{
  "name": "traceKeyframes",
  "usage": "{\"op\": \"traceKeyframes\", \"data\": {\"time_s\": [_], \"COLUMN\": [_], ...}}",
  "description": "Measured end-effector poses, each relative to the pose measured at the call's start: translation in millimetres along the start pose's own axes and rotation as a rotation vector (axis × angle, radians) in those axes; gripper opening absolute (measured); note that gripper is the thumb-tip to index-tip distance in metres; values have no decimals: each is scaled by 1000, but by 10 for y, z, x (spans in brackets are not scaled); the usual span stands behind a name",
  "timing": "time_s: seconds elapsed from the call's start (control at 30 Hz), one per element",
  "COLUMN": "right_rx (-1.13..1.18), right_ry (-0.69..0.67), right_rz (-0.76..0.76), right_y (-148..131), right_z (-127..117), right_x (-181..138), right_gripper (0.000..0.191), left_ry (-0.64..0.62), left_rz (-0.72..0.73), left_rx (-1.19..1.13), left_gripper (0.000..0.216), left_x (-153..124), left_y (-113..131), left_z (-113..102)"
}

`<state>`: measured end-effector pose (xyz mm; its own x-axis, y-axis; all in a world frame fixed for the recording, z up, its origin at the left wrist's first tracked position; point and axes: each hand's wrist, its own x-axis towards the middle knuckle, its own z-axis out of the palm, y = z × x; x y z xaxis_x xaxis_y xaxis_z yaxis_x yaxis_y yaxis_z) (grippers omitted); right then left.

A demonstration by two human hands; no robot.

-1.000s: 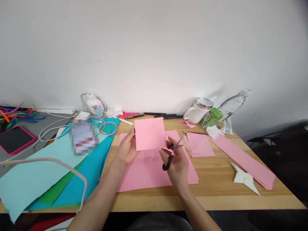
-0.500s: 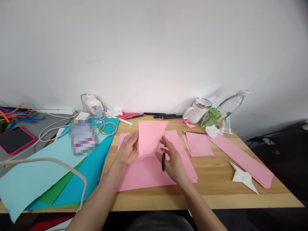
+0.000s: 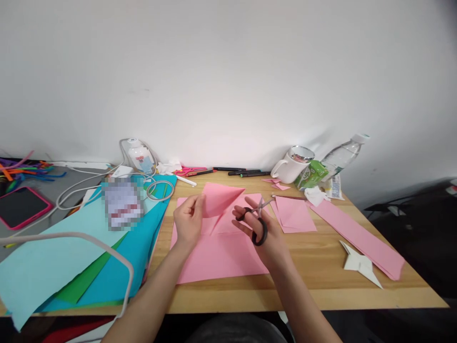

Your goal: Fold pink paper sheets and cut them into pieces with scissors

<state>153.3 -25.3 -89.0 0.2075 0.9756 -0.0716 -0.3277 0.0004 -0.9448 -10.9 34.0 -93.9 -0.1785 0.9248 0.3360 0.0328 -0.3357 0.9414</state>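
Note:
My left hand (image 3: 189,219) pinches the left edge of a folded pink paper (image 3: 219,197), which is tilted, its pointed corner toward the right. Below it lie larger pink sheets (image 3: 221,259) on the wooden table. In my right hand (image 3: 266,236) is a pair of scissors (image 3: 262,231) with black handles; a finger passes through a handle loop, the palm is turned up and the fingers are spread. The blades stand apart from the paper, pointing away to the upper right. Right of that hand lie small pink paper squares (image 3: 296,214).
Several black pens (image 3: 244,172) and pink scissors (image 3: 193,170) lie along the wall. A white mug (image 3: 291,164), a green carton (image 3: 311,175) and a bottle (image 3: 342,155) stand at the back right. Pink strips (image 3: 360,238) and a white folded star (image 3: 360,263) lie right; blue sheets (image 3: 139,259) left.
The scissors have left the paper's right edge, and my right hand has moved right and turned palm up. The paper in my left hand has tipped over from nearly upright.

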Motion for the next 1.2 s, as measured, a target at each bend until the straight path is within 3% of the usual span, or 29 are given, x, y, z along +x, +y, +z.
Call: {"op": "traceKeyframes", "data": {"time_s": [0.07,0.13,0.27,0.37,0.47,0.53,0.7,0.83,0.93,1.1,1.2], "right_rx": [94,70,-183,-336,-319,-233,-3,116,143,55,-51], "right_ry": [99,129,114,138,112,51,-64,40,122,106,-4], "right_rz": [-5,-45,-80,-53,1,53,271,357,308,134,70], "right_y": [-9,-47,-150,-166,-158,-178,-281,-248,-171,-93,-103], "right_z": [-26,-48,-26,4,-28,-78,-186,-197,-171,-134,-151], "right_x": [6,-19,-117,-130,-80,-48,-25,-20,-24,-60,-92], "right_gripper": [44,46,58,65,56,49,50,60,61,51,50], "left_ry": [67,56,-110,-140,48,193,247,259,92,-328,-397], "left_rz": [119,209,371,297,103,60,106,189,3,-670,-911], "left_rx": [90,141,222,172,18,-49,-145,-70,-105,-389,-574], "left_gripper": [15,12,7,9,18,31,83,96,99,45,36], "left_x": [-3,-14,-81,-138,-147,-124,-49,-21,-25,-84,-102], "left_y": [-25,-21,65,120,128,132,172,143,100,60,57], "left_z": [-25,-40,-44,-51,-50,-34,34,71,108,166,168]}}
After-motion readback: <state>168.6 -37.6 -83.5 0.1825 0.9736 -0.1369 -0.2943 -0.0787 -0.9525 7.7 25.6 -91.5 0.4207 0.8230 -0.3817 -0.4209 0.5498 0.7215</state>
